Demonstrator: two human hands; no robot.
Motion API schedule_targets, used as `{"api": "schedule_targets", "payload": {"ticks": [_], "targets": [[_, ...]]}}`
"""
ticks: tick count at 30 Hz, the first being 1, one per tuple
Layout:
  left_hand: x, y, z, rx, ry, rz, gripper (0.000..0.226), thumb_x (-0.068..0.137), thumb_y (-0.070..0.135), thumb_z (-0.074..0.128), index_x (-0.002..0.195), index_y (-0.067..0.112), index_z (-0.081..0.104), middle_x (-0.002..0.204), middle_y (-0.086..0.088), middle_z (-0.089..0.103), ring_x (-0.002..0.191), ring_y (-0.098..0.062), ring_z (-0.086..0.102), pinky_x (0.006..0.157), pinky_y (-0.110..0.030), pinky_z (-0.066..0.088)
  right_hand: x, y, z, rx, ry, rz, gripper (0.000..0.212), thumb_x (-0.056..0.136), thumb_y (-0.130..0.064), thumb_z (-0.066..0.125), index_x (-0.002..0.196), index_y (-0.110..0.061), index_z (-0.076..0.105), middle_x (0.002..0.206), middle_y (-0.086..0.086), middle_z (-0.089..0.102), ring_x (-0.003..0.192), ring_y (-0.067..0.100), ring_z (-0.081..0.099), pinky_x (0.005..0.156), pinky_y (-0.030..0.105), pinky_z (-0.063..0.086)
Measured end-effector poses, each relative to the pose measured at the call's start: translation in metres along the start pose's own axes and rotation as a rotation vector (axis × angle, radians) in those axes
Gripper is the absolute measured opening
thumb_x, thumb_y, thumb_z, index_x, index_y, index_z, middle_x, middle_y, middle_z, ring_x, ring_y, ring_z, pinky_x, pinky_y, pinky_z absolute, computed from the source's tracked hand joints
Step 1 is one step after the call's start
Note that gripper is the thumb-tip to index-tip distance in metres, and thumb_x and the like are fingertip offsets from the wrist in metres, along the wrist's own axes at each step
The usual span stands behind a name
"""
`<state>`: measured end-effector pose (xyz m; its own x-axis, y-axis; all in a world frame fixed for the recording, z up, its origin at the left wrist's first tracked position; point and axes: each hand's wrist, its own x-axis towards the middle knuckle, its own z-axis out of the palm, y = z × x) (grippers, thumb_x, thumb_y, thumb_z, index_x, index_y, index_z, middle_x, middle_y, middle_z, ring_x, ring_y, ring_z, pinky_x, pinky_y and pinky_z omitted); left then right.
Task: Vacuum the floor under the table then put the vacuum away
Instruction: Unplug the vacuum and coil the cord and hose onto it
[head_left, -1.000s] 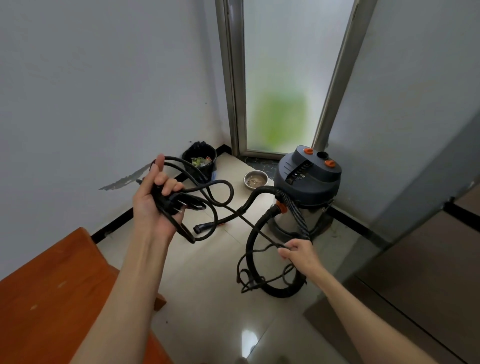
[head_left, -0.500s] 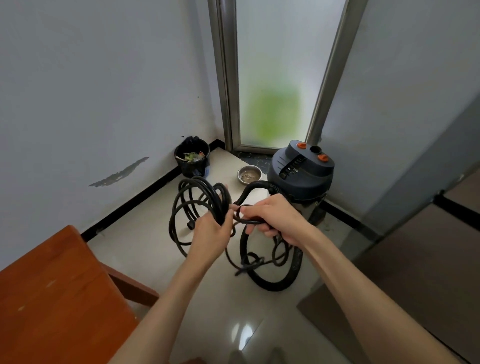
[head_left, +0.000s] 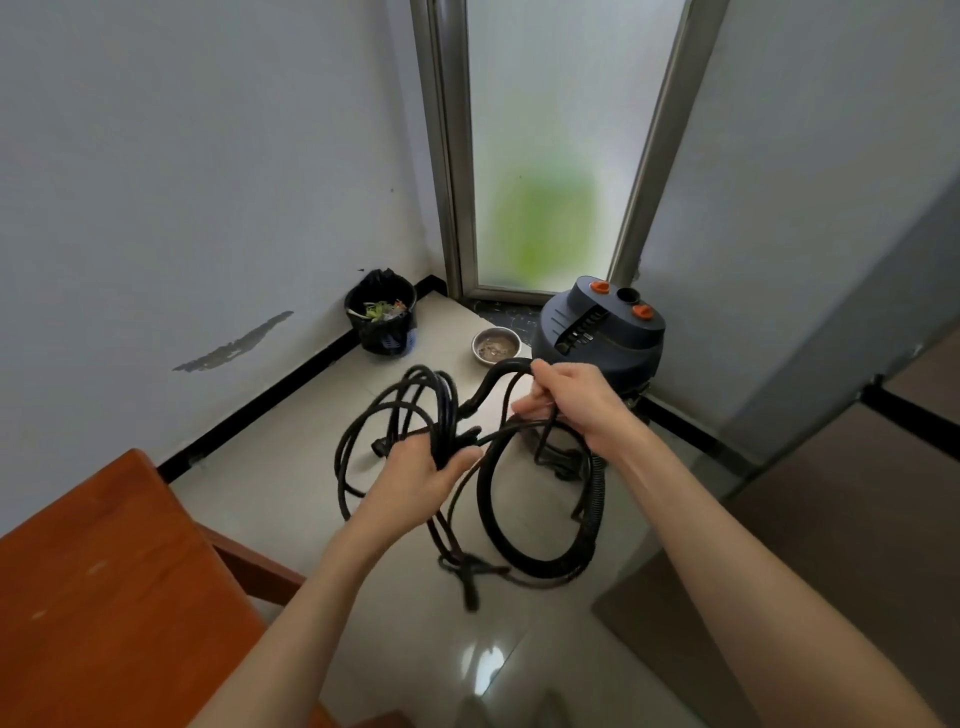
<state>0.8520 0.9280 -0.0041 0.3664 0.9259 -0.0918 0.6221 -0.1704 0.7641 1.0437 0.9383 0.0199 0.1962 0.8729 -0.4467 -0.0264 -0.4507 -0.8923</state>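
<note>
Head view, left hand: reached out over the floor, fingers curled round a bundle of black power cord, gathered loops held together in the grip.
Head view, cord loops: hung down and out to the left of the left hand, several turns overlapping; plug end poked out just left of the fingers.
Head view, right hand: raised a little farther and to the right of the left hand, fingers bent round a single strand of the same cord, strand pinched against the palm.
Head view, cord tail: ran from the right hand down toward the floor; tangled knot lay on the tiles near the hose loop.
Head view, vacuum: stood on the floor in the far corner, right of centre, dark blue lid with two orange knobs, partly hidden behind the right hand.
Head view, hose: black and ribbed, curved in a big loop on the floor below the hands, one end arched up near the right hand.
Head view, floor: pale glossy tiles, black skirting along the walls.
Head view, bin: black, lined, scraps inside, far left by the wall.
Head view, metal bowl: sat on the floor between bin and vacuum.
Head view, wooden counter: reddish brown, near left corner.
Head view, frosted door: stood behind the vacuum, green blur showing through.
</note>
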Motion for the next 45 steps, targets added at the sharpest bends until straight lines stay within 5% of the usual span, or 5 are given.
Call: {"api": "schedule_targets", "payload": {"ticks": [10, 18, 26, 40, 45], "targets": [[-0.004, -0.024, -0.077, -1.255, 0.288, -0.222, 0.021, 0.09, 0.026, 0.049, 0.072, 0.015, 0.047, 0.042, 0.011, 0.031, 0.039, -0.004, 0.032, 0.055, -0.017, 0.045, 0.032, 0.051, -0.073, 0.352, 0.363, 0.205, 0.031, 0.102, -0.029, 0.04, 0.08, -0.009, 0.049, 0.046, -0.002, 0.028, 0.028, 0.004, 0.021, 0.03, 0.015, 0.02], [0.0, -0.018, -0.076, -1.133, 0.239, -0.171, 0.023, 0.093, 0.025, 0.048, 0.074, 0.013, 0.05, 0.043, 0.01, 0.03, 0.04, -0.006, 0.032, 0.057, -0.02, 0.047, 0.046, 0.084, -0.052, 0.264, 0.299, 0.226, 0.026, 0.096, 0.002, 0.029, 0.097, -0.006, 0.053, 0.069, 0.004, 0.044, 0.052, 0.01, 0.033, 0.033, 0.017, 0.027], [0.004, -0.011, -0.048, -0.111, -0.004, -0.196, 0.027, 0.09, 0.024, 0.06, 0.069, 0.009, 0.063, 0.049, 0.001, 0.045, 0.045, -0.011, 0.044, 0.055, -0.024, 0.041, 0.012, 0.038, -0.015, 0.288, 0.015, 0.031, 0.022, 0.095, -0.002, 0.046, 0.106, 0.004, 0.064, 0.079, 0.01, 0.067, 0.061, 0.01, 0.046, 0.053, 0.019, 0.035], [0.013, -0.023, 0.001, 0.106, -0.106, -0.441, 0.022, 0.092, 0.023, 0.054, 0.086, 0.004, 0.064, 0.063, -0.002, 0.055, 0.059, -0.018, 0.055, 0.062, -0.028, 0.046, -0.027, 0.029, 0.001, 0.621, -0.165, 0.235, 0.03, 0.092, 0.011, 0.036, 0.114, 0.009, 0.056, 0.108, 0.018, 0.063, 0.087, 0.017, 0.058, 0.072, 0.025, 0.051], [0.007, -0.02, 0.015, 0.08, -0.293, -0.316, 0.029, 0.09, 0.022, 0.054, 0.065, 0.009, 0.056, 0.058, -0.002, 0.06, 0.052, -0.011, 0.055, 0.064, -0.028, 0.048, -0.028, 0.042, 0.024, 0.283, -0.059, 0.266, 0.015, 0.09, 0.007, 0.054, 0.103, 0.01, 0.061, 0.092, 0.017, 0.062, 0.078, 0.019, 0.064, 0.058, 0.019, 0.057]]}}
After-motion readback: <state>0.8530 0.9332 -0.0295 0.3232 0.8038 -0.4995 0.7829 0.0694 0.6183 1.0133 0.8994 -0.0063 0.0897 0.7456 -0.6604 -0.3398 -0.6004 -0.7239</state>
